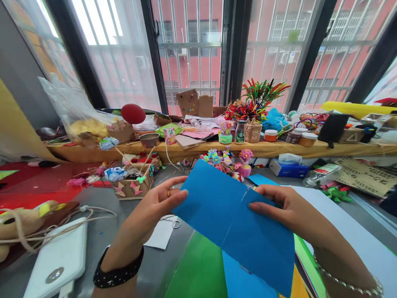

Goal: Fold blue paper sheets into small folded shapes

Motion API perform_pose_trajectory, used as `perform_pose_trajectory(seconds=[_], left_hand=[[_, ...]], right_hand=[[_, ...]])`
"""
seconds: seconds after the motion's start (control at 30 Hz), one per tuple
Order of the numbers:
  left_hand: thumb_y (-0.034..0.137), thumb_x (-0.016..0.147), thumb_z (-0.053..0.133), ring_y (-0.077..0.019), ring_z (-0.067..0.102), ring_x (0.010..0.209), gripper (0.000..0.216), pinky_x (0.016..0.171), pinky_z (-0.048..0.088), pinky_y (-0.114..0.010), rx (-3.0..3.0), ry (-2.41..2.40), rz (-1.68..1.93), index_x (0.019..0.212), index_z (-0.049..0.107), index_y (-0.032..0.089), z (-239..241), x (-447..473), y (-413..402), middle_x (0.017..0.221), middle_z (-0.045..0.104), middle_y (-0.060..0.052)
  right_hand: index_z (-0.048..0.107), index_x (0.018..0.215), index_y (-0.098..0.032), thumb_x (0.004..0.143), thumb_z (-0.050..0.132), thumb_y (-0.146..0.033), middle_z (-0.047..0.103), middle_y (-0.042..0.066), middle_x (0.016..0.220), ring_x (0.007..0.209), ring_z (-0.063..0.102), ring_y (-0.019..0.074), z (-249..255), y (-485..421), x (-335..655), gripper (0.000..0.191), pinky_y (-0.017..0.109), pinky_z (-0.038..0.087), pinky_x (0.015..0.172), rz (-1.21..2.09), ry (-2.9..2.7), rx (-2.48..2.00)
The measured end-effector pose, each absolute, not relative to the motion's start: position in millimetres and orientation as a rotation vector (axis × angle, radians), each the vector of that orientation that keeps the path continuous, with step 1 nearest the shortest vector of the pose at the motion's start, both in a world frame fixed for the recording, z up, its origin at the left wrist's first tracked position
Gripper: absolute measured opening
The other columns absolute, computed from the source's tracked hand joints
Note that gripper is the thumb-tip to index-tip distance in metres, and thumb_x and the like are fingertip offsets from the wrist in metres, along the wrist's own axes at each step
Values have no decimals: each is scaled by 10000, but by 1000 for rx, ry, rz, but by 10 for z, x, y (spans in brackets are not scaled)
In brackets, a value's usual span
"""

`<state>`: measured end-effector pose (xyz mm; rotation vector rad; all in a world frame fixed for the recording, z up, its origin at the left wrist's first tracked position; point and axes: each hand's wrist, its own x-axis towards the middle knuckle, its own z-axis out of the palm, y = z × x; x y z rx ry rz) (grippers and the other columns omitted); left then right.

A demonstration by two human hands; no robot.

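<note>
Blue paper sheet (229, 219), held above the table at centre, gripped by left hand (155, 207) at 9 o'clock and right hand (279, 209) at 3 o'clock; folding step, next likely needing edge alignment along the crease.

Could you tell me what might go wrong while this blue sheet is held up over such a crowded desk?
The blue paper is gripped only at its edges by the left hand and right hand, so it may crease off its fold line. Scissors lie partly hidden beneath it, so a hand lowered there could be nicked. The paper flowers just behind could be knocked if the sheet swings forward.
</note>
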<state>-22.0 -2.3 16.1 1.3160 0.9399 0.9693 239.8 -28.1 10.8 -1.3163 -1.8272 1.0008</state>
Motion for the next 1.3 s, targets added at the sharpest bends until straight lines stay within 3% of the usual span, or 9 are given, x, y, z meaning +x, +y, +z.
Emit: perform_pose_trajectory(seconds=[0.17,0.33,0.5,0.63,1.0,1.07,1.17,1.3], left_hand=[[305,660,675,-183,613,728,232,645,487,-251,1407,1075,963,869,674,203,111,-136,-16,808,704,-27],[308,634,689,-161,591,655,164,590,475,-238,1373,1115,1164,760,684,204,100,-99,-38,752,699,-5],[310,607,698,-132,545,551,153,499,428,-211,1340,1169,1300,685,682,180,135,-44,-73,632,664,5],[311,600,701,-145,550,555,159,518,431,-232,1335,1206,1328,688,684,180,158,-19,-84,626,663,2],[298,587,721,-162,599,598,196,550,468,-240,1241,1146,1350,739,684,179,179,-39,-100,660,687,-1],[311,588,722,-165,616,602,245,545,484,-236,1142,1041,1372,785,674,173,182,-46,-94,679,697,-11],[328,596,718,-151,623,564,213,516,498,-216,1068,885,1358,705,669,151,178,-52,-83,655,703,-25],[257,620,709,-149,643,604,148,532,515,-209,1019,773,1379,733,673,169,166,37,-115,714,717,-9]], right_hand=[[582,710,-194,724,584,-423,615,-5,700,628,566,148,137,-310,2370,229,209,432,507,929,-1832,-1346],[615,698,-176,697,613,-423,642,17,716,688,614,195,138,-297,2372,247,257,483,575,1214,-1715,-1300],[604,663,-162,654,648,-438,614,5,635,557,575,143,112,-282,2365,280,222,449,470,1288,-1546,-1294],[598,651,-161,652,655,-426,590,-11,618,524,542,111,94,-259,2357,271,203,423,455,1295,-1525,-1261],[633,688,-176,683,648,-383,641,-1,672,570,580,134,78,-263,2350,208,210,449,477,1256,-1578,-1249],[646,718,-180,687,643,-390,659,10,714,607,597,150,79,-258,2344,213,223,472,505,1238,-1568,-1230],[655,774,-187,688,633,-414,680,27,758,657,619,191,83,-261,2328,244,268,501,547,1194,-1546,-1242],[657,776,-202,685,623,-433,684,28,751,683,623,221,111,-300,2288,250,296,507,560,1083,-1555,-1295]])
